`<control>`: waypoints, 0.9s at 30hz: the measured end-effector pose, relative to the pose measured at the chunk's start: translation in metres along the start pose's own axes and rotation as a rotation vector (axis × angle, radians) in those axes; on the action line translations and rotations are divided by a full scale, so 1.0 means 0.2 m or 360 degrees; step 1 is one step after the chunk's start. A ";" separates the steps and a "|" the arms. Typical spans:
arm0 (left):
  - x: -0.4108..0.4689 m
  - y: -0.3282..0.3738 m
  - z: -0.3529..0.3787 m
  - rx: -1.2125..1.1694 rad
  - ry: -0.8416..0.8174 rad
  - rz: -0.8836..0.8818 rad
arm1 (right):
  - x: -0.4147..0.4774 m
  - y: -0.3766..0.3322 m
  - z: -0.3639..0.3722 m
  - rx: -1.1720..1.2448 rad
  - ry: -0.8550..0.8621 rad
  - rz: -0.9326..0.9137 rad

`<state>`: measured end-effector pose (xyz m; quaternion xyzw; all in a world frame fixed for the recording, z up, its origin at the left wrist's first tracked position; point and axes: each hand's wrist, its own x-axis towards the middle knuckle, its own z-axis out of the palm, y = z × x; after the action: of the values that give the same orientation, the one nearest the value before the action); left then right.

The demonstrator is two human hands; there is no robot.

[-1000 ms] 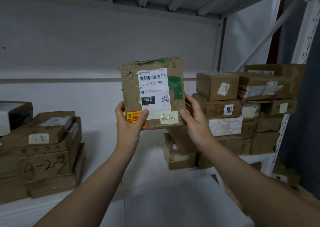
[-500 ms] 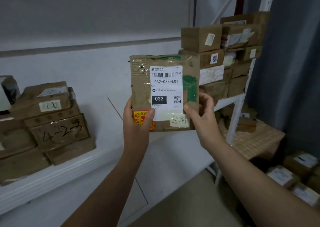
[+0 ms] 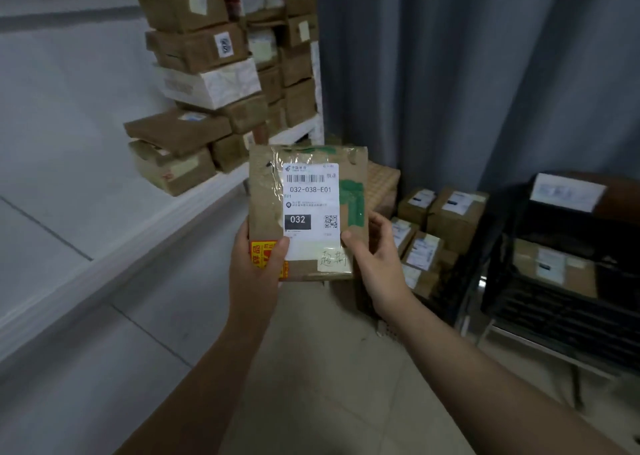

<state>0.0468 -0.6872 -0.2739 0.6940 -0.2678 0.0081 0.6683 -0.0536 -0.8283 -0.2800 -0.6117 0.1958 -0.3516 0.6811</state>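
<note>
A flat brown cardboard parcel [image 3: 266, 194] stands upright in front of me, label side facing the camera. Its white label reads 032-038-E01, with a black 032 block, green tape at the right and a red-yellow sticker at the lower left. My left hand [image 3: 256, 274] grips the lower left corner, thumb over the sticker. My right hand [image 3: 377, 260] grips the lower right edge, thumb on the front, fingers behind.
A white shelf [image 3: 145, 232] runs along the left, with stacked brown parcels [image 3: 207, 83] at its far end. A grey curtain [image 3: 485, 73] hangs behind. More parcels [image 3: 436, 226] sit on the floor, next to a black rack [image 3: 554, 281] holding boxes.
The view has swung right and down, away from the shelf toward the floor parcels and rack. The parcel stays in both hands, held the same way.
</note>
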 end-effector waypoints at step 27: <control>-0.49 -0.04 2.42 -0.0099 -0.0985 -0.0446 | 0.09 0.05 -2.37 -0.0171 0.0787 0.0419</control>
<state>-0.2013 -1.1042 -0.3688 0.6729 -0.3600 -0.3029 0.5708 -0.3700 -1.1702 -0.3689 -0.5118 0.4520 -0.3878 0.6191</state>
